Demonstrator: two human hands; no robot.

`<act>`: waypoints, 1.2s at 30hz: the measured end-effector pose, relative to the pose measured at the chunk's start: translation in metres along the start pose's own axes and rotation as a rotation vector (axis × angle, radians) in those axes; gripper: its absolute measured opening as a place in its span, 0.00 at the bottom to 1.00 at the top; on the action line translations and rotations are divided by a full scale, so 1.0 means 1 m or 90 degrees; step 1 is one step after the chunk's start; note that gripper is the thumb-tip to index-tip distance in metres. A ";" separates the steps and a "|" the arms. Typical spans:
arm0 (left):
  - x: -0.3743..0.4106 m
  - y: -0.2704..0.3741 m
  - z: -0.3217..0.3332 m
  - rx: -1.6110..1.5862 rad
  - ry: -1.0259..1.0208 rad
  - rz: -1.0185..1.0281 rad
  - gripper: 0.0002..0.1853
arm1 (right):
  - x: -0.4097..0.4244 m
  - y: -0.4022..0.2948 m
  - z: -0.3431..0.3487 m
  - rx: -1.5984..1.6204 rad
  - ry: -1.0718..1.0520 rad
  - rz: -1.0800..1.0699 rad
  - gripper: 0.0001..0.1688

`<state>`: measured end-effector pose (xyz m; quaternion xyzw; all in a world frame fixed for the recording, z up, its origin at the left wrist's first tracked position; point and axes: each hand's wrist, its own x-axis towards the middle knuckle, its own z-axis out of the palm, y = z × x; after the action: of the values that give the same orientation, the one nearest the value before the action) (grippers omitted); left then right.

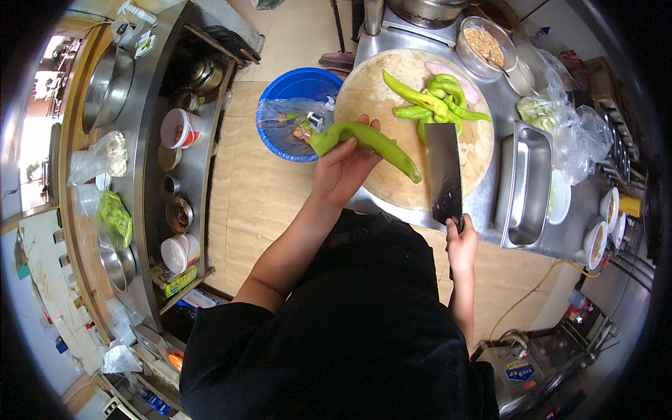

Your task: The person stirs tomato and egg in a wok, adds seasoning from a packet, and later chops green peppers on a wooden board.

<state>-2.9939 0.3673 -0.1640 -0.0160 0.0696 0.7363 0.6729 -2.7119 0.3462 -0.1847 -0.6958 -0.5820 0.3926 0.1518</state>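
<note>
My left hand [346, 170] grips a long green pepper [370, 139] beside the near left part of a round wooden chopping board [362, 97]. The pepper's curved, thicker end points toward a blue bin and its tip lies over the board. In my right hand [463, 241] is the handle of a cleaver [444, 168], its broad dark blade over the board's right part. Several green peppers [420, 100] lie heaped at the board's far side, just beyond the blade. Partly behind them rests a pale pinkish piece of food [462, 84], possibly meat.
A blue bin [304, 79], lined with plastic and holding scraps, stands on the floor left of the board. To the right sits a rectangular steel pan [530, 210]. A clear bowl of brown crumbly food [483, 47] stands behind the board. Steel shelving [152, 131] runs along the left.
</note>
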 end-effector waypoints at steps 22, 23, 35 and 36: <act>-0.013 -0.013 -0.144 0.591 0.446 0.178 0.20 | -0.010 -0.075 0.028 -0.348 -0.195 -0.113 0.11; -0.013 -0.014 -0.145 0.605 0.451 0.181 0.20 | -0.007 -0.078 0.029 -0.339 -0.202 -0.112 0.11; -0.011 0.018 -0.138 0.824 0.405 0.096 0.10 | 0.014 -0.063 0.056 -0.270 -0.094 -0.159 0.12; -0.009 0.024 -0.123 0.938 0.389 0.073 0.09 | 0.010 -0.058 0.050 -0.244 -0.073 -0.150 0.12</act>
<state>-3.0253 0.3410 -0.2823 0.2354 0.7201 0.4972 0.4229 -2.7882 0.3592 -0.1816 -0.6157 -0.7307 0.2936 0.0280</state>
